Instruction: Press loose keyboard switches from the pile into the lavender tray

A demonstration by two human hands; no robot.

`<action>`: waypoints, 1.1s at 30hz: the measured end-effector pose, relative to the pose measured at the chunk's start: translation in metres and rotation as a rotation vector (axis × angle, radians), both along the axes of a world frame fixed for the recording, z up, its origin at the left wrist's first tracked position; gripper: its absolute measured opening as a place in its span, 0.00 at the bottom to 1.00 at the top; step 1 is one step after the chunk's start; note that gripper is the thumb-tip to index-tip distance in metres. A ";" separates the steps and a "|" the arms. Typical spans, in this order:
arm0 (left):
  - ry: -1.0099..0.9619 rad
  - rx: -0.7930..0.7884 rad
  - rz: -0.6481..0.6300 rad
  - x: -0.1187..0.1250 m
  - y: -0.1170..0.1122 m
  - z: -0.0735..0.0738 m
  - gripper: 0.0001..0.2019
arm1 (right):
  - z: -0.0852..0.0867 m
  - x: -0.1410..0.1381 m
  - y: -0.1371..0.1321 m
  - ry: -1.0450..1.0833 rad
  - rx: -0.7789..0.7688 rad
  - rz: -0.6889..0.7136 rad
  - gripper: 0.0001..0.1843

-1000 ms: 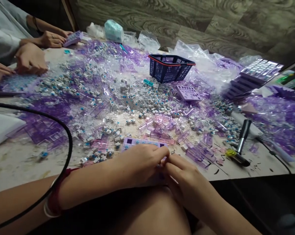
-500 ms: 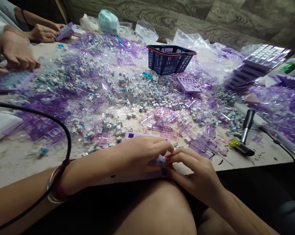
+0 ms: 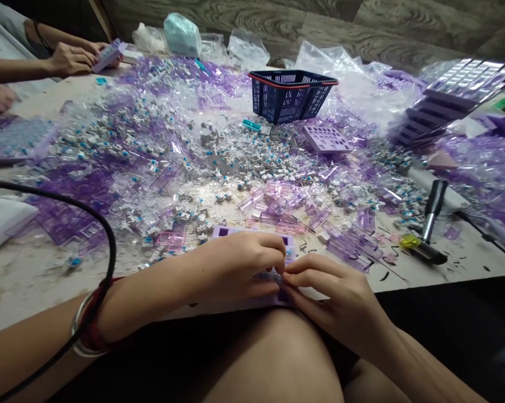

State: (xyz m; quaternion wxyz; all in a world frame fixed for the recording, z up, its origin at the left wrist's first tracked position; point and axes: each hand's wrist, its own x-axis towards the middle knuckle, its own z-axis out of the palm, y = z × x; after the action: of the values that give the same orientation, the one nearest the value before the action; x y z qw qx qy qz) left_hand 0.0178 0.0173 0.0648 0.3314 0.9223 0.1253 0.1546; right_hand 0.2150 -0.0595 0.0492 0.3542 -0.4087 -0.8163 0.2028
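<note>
A light purple plastic frame (image 3: 291,253) with square openings lies at the table's front edge, mostly covered by my hands. My left hand (image 3: 239,263) reaches across it from the left, fingers curled down around a small clear plastic piece (image 3: 271,274). From the right, my right hand (image 3: 340,285) brings its thumb and fingertips together beside that piece. Whatever lies between the right fingertips is too small to make out. Just beyond the frame are loose white-and-clear small parts with blue centres (image 3: 199,221) and clear purple strips (image 3: 277,210).
A dark blue basket (image 3: 292,98) stands amid the heaped parts. Another purple frame (image 3: 325,139) lies beside it. A black-handled tool (image 3: 434,215) is at right, near stacked purple trays (image 3: 437,115). A black cable (image 3: 109,235) crosses my left arm. Co-workers' hands (image 3: 74,59) are at upper left.
My hands stay at the frame with slight finger shifts. At far left, a co-worker's hand has drawn back from a tray of clear parts. The view has shifted slightly.
</note>
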 end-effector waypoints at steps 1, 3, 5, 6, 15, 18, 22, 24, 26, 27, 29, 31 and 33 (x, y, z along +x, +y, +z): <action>-0.003 -0.011 0.013 0.000 -0.001 0.001 0.04 | 0.000 0.000 0.000 -0.010 0.003 0.001 0.07; 0.013 -0.033 0.052 0.000 -0.002 0.003 0.03 | 0.000 0.001 -0.001 -0.033 0.000 0.008 0.06; 0.033 -0.052 0.093 0.001 -0.004 0.005 0.03 | 0.001 0.001 -0.001 -0.058 -0.011 0.013 0.06; 0.040 -0.059 0.112 0.001 -0.005 0.006 0.03 | 0.002 0.000 -0.001 -0.066 -0.016 0.016 0.06; 0.102 -0.101 0.272 0.007 -0.013 0.008 0.06 | 0.009 -0.008 0.002 -0.141 -0.100 0.026 0.10; 0.100 -0.076 0.267 0.008 -0.012 0.009 0.08 | 0.017 -0.012 0.005 -0.194 -0.151 0.056 0.12; 0.248 -0.048 0.326 0.009 -0.011 0.010 0.09 | 0.027 -0.019 0.011 -0.323 -0.196 0.084 0.14; 0.310 -0.070 0.340 0.010 -0.010 0.011 0.09 | 0.029 -0.021 0.014 -0.356 -0.258 0.073 0.13; 0.334 -0.087 0.321 0.011 -0.009 0.011 0.09 | 0.030 -0.023 0.017 -0.375 -0.324 0.056 0.13; 0.346 -0.086 0.313 0.011 -0.009 0.012 0.09 | 0.030 -0.024 0.018 -0.385 -0.343 0.049 0.13; 0.378 -0.070 0.308 0.013 -0.009 0.014 0.09 | 0.033 -0.027 0.020 -0.423 -0.366 0.040 0.13; 0.395 -0.057 0.303 0.013 -0.010 0.015 0.08 | 0.037 -0.031 0.022 -0.473 -0.387 0.033 0.12; 0.398 -0.033 0.325 0.013 -0.010 0.015 0.08 | 0.041 -0.036 0.024 -0.537 -0.395 0.026 0.13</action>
State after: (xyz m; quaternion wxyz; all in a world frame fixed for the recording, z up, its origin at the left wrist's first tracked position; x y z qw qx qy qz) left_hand 0.0309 0.0072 0.0794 0.2863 0.8967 0.3369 0.0194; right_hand 0.1788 -0.0354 0.0898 0.0378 -0.4978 -0.8305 0.2470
